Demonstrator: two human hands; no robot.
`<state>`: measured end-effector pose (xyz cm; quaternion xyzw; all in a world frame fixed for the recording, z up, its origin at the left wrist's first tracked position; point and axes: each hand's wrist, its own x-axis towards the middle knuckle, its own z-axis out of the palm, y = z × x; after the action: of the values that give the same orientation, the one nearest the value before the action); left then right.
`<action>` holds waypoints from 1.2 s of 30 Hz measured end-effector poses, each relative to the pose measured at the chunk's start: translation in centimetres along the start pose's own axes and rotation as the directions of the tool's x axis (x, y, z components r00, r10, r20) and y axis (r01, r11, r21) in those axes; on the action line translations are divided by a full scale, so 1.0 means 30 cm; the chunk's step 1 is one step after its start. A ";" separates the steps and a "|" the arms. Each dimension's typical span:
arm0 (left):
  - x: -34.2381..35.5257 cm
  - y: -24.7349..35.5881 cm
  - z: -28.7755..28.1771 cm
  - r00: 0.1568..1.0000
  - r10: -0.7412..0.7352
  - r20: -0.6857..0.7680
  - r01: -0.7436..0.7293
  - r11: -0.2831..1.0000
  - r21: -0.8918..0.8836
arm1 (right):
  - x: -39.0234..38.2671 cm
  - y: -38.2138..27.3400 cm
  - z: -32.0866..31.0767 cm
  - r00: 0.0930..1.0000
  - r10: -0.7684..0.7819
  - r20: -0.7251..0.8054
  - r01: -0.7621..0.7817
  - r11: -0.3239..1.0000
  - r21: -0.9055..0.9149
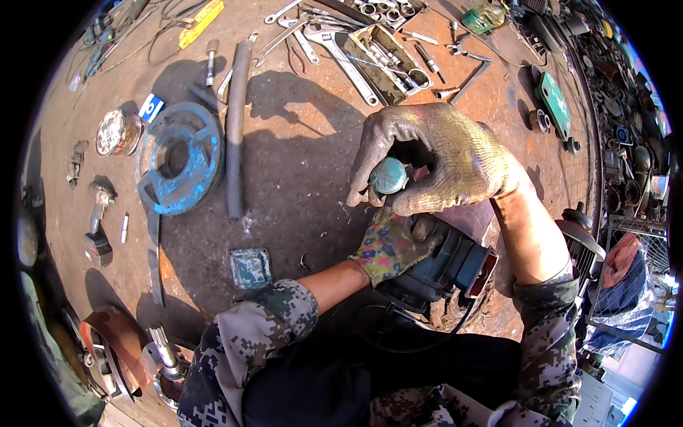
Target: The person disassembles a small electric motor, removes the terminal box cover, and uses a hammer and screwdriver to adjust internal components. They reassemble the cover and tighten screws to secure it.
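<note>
My right hand (437, 160), in a worn, dirty yellowish work glove, is closed around a tool with a rounded teal handle end (389, 176). The end points up at me, and the rest of the tool is hidden below the fist. Lower down, my left hand (393, 248), in a flowered glove, grips the near side of a dark blue electric motor (445, 260), its fingers partly hidden. An open, red-edged box (484, 275) sits on the motor's right side.
A blue-painted ring (208, 146) and a long grey pipe (237, 128) lie left of my hands. Beyond are an adjustable wrench (345, 65) and an open socket tray (373, 84). A small square blue plate (250, 268) lies near my left forearm; a green plate (554, 105) is far right.
</note>
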<state>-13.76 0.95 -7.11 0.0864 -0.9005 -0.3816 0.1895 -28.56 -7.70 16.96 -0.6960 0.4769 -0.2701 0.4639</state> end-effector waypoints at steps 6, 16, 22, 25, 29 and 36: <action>-0.028 -0.010 0.039 0.989 -0.090 0.118 0.080 0.993 0.088 | 0.094 0.086 0.083 0.933 0.217 0.285 -0.314 0.880 0.357; -0.058 0.056 -0.030 0.987 -0.141 0.082 0.163 0.868 -0.468 | 0.068 0.133 0.140 0.969 0.123 0.214 -0.155 0.978 0.138; -0.061 0.056 -0.071 0.990 -0.121 0.070 0.139 0.893 -0.429 | 0.041 0.041 0.107 0.990 0.143 0.012 -0.143 0.989 0.047; -0.058 0.057 -0.090 0.991 -0.116 0.059 0.130 0.905 -0.405 | 0.001 0.024 0.131 0.970 0.105 -0.221 -0.128 0.988 -0.089; -0.023 0.051 -0.115 0.987 -0.157 0.016 0.154 0.935 -0.320 | 0.004 0.041 0.165 0.748 0.098 -0.656 -0.279 0.944 -0.177; 0.093 0.099 -0.158 0.960 -0.222 -0.168 0.161 0.935 -0.316 | -0.100 0.044 0.091 0.670 0.309 -0.675 -0.220 0.951 0.217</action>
<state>-14.42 -0.94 -1.18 0.1828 -0.7956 -0.5196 0.2523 -28.08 -4.04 14.80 -0.4356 0.6961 -0.4712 0.3219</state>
